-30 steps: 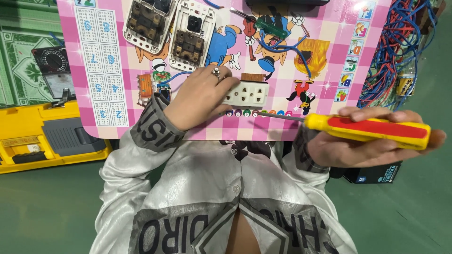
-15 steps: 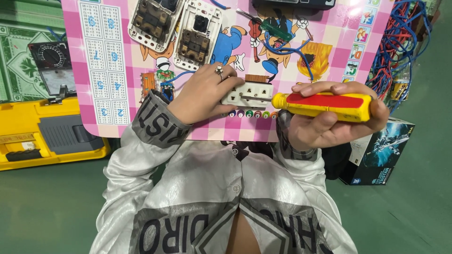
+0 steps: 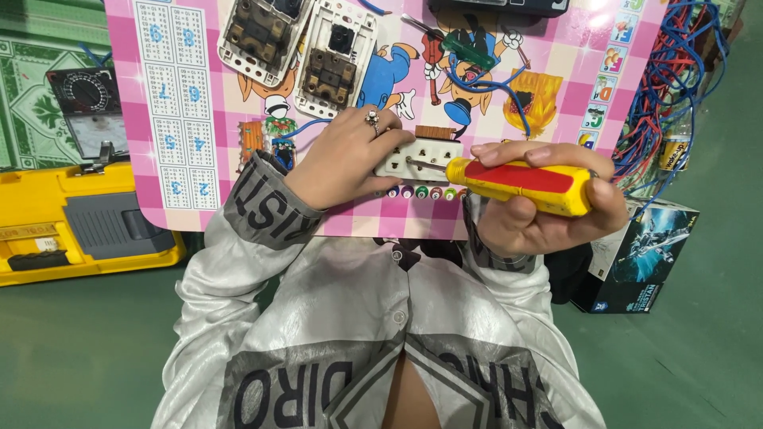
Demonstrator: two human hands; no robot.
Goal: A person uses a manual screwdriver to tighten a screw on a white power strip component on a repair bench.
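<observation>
The left hand [image 3: 346,159] is clenching the white socket plate [image 3: 421,160] at its left end, pinning it to the pink table [image 3: 556,71]. Right of the plate, the right hand [image 3: 548,202] is grasping a yellow-and-red screwdriver [image 3: 520,179], its tip touching the plate's face; the screw work is seemingly unfinished.

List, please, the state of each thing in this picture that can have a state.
White socket: held on the pink board, screwdriver tip in it.
Screwdriver: gripped, lying level.
Left hand: closed on the socket.
Right hand: closed on the screwdriver.
Two switch plates: backs up, insides showing.
Yellow toolbox: open.

White socket [image 3: 420,159], yellow-red screwdriver [image 3: 520,179] against it
</observation>
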